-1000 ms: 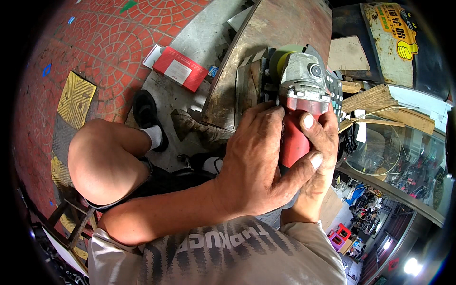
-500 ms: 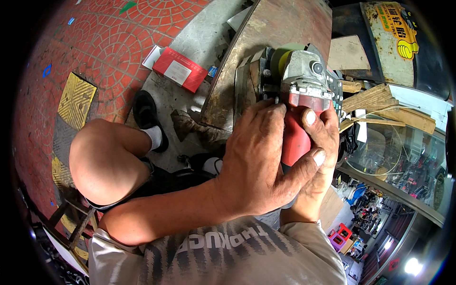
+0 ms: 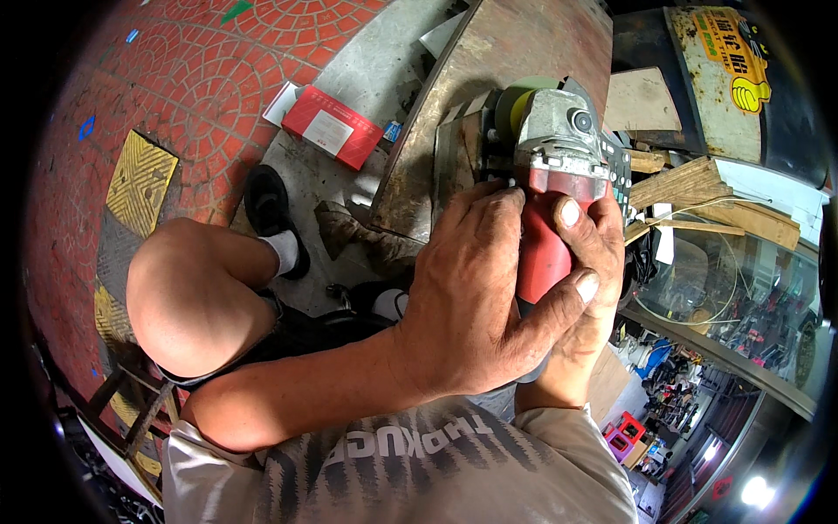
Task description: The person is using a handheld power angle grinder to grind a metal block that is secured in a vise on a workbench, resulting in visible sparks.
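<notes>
A red angle grinder (image 3: 543,253) with a scuffed silver gear head (image 3: 559,122) is in both my hands. My right hand (image 3: 594,249) wraps the body from the right, thumb on top. My left hand (image 3: 467,279) presses against the body's left side, fingers together, its thumb crossing the rear of the body and meeting the right hand. Past the gear head's left side shows a yellow-green disc (image 3: 521,103). Below and left of the head sits a dark, worn block-like piece (image 3: 458,144). A dark strip with holes (image 3: 618,170) shows on the right. The left fingertips are partly hidden.
The pieces rest on a rusty metal-topped table (image 3: 515,44). A red box (image 3: 336,127) lies on the floor to the left, near my shoe (image 3: 271,205). Wooden strips (image 3: 690,188) and a glass-topped case (image 3: 698,279) stand at the right. A thin pale wire (image 3: 733,262) loops over the glass.
Both hands keep their hold on the grinder. The whole view shifts very slightly; nothing else visibly moves.
</notes>
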The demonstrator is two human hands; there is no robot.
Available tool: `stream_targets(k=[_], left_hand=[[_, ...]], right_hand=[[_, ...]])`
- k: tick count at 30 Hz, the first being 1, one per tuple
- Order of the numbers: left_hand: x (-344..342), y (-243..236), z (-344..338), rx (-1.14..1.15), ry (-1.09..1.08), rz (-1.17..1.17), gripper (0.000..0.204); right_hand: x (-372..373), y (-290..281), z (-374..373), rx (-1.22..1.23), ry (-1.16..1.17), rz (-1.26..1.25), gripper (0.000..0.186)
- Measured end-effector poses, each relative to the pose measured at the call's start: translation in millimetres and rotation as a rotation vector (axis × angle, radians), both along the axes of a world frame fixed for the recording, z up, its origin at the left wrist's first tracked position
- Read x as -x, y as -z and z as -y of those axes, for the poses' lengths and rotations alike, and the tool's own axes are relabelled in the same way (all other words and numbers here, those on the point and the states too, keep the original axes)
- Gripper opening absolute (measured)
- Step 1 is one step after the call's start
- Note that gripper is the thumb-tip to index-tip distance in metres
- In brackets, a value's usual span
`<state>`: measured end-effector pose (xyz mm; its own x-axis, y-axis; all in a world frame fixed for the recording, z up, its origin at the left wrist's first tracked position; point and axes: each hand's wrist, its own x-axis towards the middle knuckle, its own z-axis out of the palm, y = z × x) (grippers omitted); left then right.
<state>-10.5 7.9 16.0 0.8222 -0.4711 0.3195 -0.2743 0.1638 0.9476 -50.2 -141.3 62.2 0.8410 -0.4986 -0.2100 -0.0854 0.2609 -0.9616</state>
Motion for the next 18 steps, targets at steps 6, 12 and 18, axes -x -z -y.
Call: stream_targets(k=[6, 12, 18], left_hand=[[1.4, 1.5, -1.0, 0.015, -0.002, 0.0, 0.071], [3.7, 0.4, -2.3, 0.025, 0.002, 0.025, 0.072], [4.9, 1.7, -0.6, 0.016, 0.016, 0.008, 0.072]], right_hand=[[2.1, 2.5, 2.2, 0.034, -0.011, -0.007, 0.096], [7.1, 3.2, 8.1, 0.053, -0.05, 0.007, 0.097], [10.1, -0.7, 3.2, 0.023, -0.027, -0.02, 0.099]])
